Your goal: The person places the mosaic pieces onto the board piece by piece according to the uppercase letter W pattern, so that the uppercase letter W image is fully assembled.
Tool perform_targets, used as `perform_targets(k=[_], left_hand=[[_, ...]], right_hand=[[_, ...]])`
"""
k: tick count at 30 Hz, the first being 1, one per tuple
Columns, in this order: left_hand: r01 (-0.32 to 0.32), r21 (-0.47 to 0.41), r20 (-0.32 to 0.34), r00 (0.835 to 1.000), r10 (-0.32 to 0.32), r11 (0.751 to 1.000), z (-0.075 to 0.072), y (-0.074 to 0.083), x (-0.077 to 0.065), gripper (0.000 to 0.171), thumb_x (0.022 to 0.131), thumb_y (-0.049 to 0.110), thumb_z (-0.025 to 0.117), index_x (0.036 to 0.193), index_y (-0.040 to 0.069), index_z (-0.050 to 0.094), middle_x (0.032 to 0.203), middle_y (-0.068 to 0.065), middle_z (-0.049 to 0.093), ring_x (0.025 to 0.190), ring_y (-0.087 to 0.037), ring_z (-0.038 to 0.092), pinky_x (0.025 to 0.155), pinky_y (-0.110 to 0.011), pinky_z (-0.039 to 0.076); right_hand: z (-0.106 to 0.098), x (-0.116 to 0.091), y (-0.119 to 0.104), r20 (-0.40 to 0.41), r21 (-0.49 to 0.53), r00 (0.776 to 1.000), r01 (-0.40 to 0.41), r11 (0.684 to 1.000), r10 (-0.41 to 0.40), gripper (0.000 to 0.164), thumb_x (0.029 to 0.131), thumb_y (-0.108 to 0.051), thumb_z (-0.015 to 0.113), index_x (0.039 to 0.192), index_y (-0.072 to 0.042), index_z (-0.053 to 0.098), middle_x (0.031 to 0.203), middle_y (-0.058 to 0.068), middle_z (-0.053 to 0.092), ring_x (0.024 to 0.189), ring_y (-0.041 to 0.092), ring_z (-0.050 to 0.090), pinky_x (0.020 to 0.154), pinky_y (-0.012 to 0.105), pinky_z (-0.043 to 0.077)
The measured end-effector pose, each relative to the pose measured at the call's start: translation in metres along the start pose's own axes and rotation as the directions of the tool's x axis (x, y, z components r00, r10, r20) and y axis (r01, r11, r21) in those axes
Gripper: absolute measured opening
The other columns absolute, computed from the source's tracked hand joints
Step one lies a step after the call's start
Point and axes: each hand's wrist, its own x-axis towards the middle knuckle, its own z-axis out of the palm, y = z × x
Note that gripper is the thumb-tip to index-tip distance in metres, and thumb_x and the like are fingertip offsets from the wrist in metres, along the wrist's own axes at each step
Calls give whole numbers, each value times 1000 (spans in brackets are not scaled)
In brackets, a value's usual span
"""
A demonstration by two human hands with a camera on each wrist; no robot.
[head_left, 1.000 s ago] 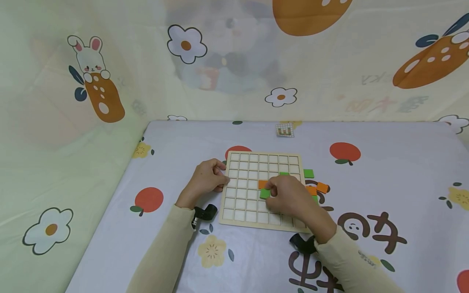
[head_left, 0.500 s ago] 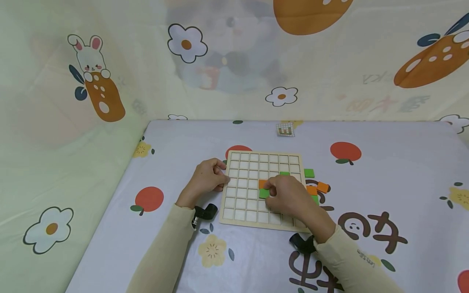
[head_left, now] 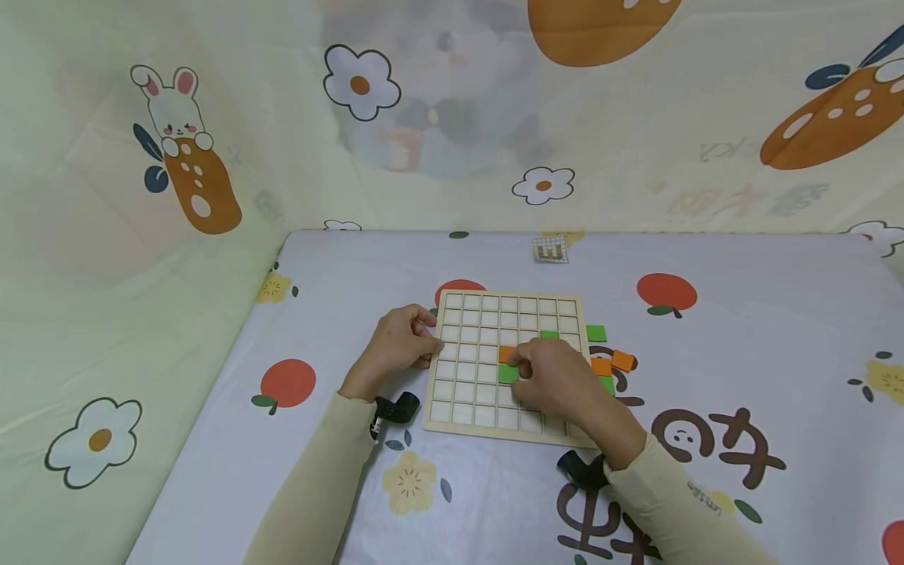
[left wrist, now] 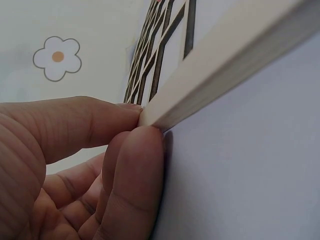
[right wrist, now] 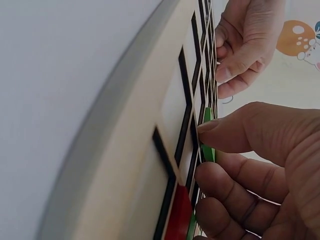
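Since the earlier frame, the green tile (head_left: 508, 373) has shifted slightly and squared up on the board (head_left: 494, 433), just nearer us than an orange tile (head_left: 506, 355). The right hand (head_left: 558, 377) has fingertips at its edge (pinching or merely pressing, we can't quite tell); the left hand (head_left: 399, 339) pinches the board's left edge.

On my feed the board (head_left: 466, 373) reads pale wood, gridded off-white. I log a green tile (head_left: 508, 373), an orange tile (head_left: 506, 355) — one red piece (right wrist: 180, 212) too. Worktop cloth (head_left: 791, 314) pale lilac, printed with red fruit (head_left: 667, 292), yellow flowers (head_left: 410, 482) — sleeves (head_left: 318, 471) beige.
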Motion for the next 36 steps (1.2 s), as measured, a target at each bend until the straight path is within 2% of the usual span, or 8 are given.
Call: perform_targets(k=[18, 36], left_hand=[[6, 10, -3, 1000, -6, 1000, 0, 1, 0, 32, 89, 3, 78, 117, 1, 64, 83, -9, 66, 59, -14, 64, 57, -24, 57], [0, 11, -4, 1000, 0, 1000, 0, 1, 0, 32, 88, 3, 77, 117, 0, 64, 83, -9, 65, 60, -14, 64, 57, -25, 58]], right_hand=[[3, 1, 3, -17, -17, 1000, -10, 1000, 10, 27, 79, -5, 71, 104, -6, 80, 71, -1, 57, 70, 17, 50, 59, 30, 36], [3, 0, 3, -40, -39, 999, 30, 999, -32, 26, 77, -2, 71, 102, -7, 79, 72, -1, 53, 73, 18, 50, 59, 30, 34]])
